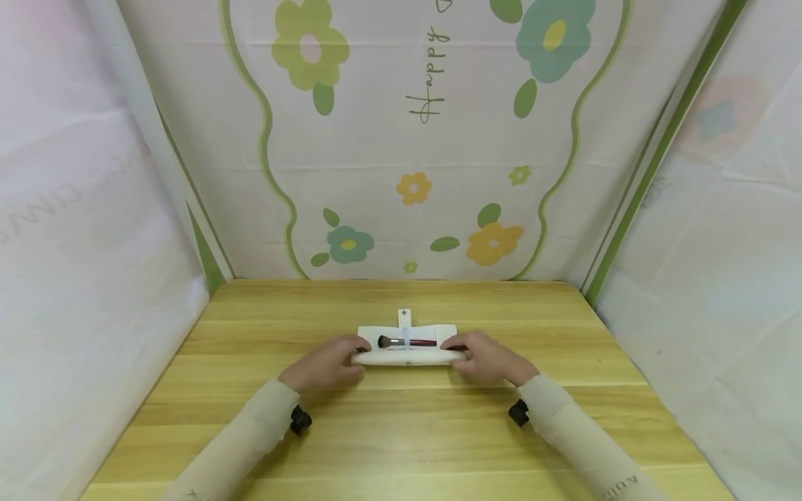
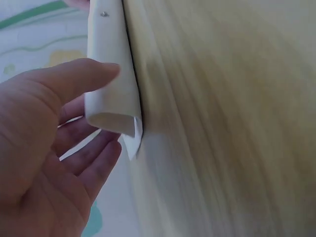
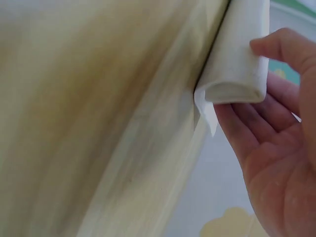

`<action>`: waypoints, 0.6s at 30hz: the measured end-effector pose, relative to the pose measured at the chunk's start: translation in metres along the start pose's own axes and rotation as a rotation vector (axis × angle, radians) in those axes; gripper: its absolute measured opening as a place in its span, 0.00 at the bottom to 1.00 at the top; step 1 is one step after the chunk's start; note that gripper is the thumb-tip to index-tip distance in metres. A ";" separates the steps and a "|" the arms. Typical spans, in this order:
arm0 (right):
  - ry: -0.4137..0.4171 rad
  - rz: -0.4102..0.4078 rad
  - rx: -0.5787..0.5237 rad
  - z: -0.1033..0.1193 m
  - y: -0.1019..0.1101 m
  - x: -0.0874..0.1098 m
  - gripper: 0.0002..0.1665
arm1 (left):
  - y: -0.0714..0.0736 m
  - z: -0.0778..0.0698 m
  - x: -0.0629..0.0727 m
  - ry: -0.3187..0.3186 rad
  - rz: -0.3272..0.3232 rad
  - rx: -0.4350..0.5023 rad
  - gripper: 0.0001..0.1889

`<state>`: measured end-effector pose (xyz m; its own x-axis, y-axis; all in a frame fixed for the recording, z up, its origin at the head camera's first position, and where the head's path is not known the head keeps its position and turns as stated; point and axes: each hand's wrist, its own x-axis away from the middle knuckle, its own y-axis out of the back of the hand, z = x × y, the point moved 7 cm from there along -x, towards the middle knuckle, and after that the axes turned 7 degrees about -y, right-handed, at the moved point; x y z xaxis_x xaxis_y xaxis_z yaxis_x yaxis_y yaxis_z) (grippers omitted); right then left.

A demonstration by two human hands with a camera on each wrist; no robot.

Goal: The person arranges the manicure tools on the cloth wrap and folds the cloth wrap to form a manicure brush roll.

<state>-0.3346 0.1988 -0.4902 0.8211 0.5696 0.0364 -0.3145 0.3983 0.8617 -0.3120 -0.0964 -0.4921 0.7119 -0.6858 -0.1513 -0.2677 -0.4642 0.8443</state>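
A white brush roll lies partly rolled up on the table, its near edge folded over into a flattened tube. On its open part rests a makeup brush with a dark head and red handle, under a narrow translucent band. My left hand grips the tube's left end, thumb on the near face and fingers behind. At the other end my right hand holds it the same way. In both wrist views the hollow end of the roll shows, with a loose flap beneath. The rolled part hides whatever lies inside.
A strap with a snap sticks out from the roll's far edge. The wooden table runs back to a flower-printed cloth. White cloth walls stand at left and right. Each wrist wears a small black device.
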 end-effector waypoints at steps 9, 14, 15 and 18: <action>-0.110 0.000 -0.214 -0.028 0.007 -0.016 0.16 | 0.007 0.027 -0.009 0.094 -0.045 0.248 0.10; -0.227 -0.050 -0.276 -0.041 0.010 -0.022 0.19 | 0.010 0.037 -0.015 0.187 -0.101 0.314 0.13; -0.247 -0.063 -0.286 -0.043 0.011 -0.023 0.20 | 0.011 0.038 -0.015 0.208 -0.114 0.325 0.14; -0.291 -0.097 -0.343 -0.047 0.012 -0.025 0.22 | 0.011 0.043 -0.017 0.277 -0.148 0.357 0.16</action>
<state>-0.3809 0.2230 -0.5047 0.9388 0.3115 0.1469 -0.3286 0.6825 0.6528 -0.3554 -0.1139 -0.5019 0.8923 -0.4455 -0.0730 -0.3226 -0.7423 0.5874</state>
